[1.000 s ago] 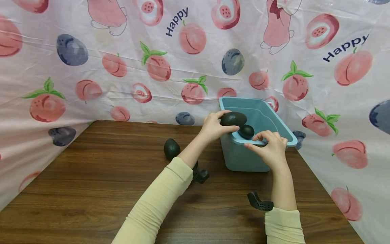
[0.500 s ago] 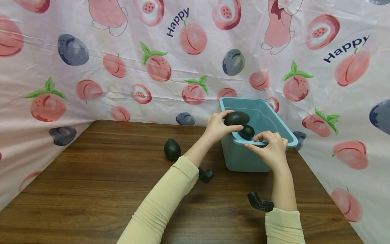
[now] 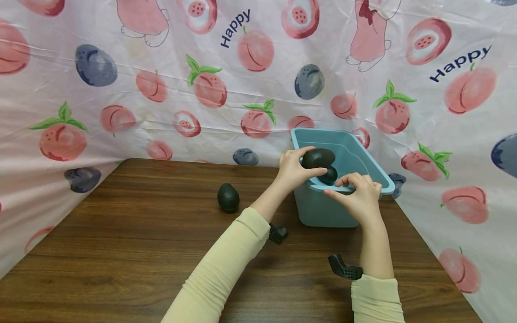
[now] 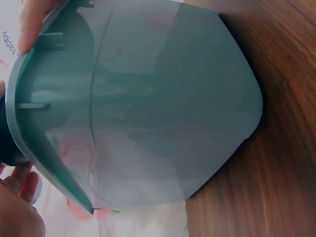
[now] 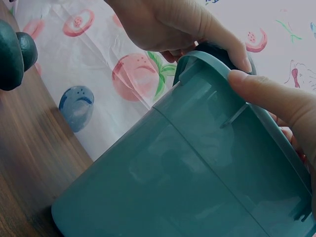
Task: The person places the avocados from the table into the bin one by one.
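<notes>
My left hand [image 3: 294,169] holds a dark green avocado [image 3: 319,158] between thumb and fingers, over the near left corner of a light blue plastic bin [image 3: 323,208]. A second avocado [image 3: 330,175] shows just below it, inside the rim and partly hidden by the held one and the thumb. My right hand [image 3: 359,195] pinches the bin's near rim, thumb outside and fingers inside. In the right wrist view that thumb [image 5: 271,96] lies along the rim. The left wrist view shows the bin's side, with the held avocado [image 4: 9,140] mostly cut off.
Another avocado [image 3: 228,197] stands on the brown wooden table [image 3: 121,251], left of the bin. The right wrist view shows a further avocado [image 5: 28,49] beside it, hidden in the head view. A fruit-printed cloth [image 3: 161,58] hangs close behind and to the right of the bin.
My left hand has moved slightly right with its avocado, farther over the bin. My right hand keeps the same grip on the rim.
</notes>
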Tool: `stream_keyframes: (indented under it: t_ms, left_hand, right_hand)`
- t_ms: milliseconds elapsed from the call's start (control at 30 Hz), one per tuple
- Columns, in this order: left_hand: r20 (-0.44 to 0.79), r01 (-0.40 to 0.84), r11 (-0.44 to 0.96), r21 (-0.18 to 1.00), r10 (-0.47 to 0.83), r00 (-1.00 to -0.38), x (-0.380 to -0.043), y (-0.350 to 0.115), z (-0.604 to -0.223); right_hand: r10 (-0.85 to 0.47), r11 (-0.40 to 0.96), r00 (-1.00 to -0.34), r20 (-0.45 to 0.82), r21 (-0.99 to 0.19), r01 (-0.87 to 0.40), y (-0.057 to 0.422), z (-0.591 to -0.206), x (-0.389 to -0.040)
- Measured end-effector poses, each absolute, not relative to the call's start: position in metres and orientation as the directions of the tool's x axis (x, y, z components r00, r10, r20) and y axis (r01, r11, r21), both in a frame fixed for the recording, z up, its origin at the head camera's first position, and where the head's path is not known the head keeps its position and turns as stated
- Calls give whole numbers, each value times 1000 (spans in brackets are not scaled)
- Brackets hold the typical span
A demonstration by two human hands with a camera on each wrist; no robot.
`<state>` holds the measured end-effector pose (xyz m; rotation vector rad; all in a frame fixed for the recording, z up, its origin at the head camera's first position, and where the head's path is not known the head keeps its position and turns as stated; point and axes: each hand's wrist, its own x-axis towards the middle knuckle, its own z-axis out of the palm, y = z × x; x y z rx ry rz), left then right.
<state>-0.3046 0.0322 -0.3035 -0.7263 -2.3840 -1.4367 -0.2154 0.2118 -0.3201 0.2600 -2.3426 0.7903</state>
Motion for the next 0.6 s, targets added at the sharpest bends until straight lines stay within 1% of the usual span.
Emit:
stream_keyframes:
  t_ms: [333, 600]
  left_hand:
    - [478, 565, 399, 722, 302, -825, -307, 41, -309]
    - [444, 547, 433, 716, 322, -836, -308, 44, -311]
  right_hand:
    - [20, 802, -779, 627, -475, -362, 212, -320, -215]
    - [15, 805, -778, 628, -469, -364, 211, -320, -215]
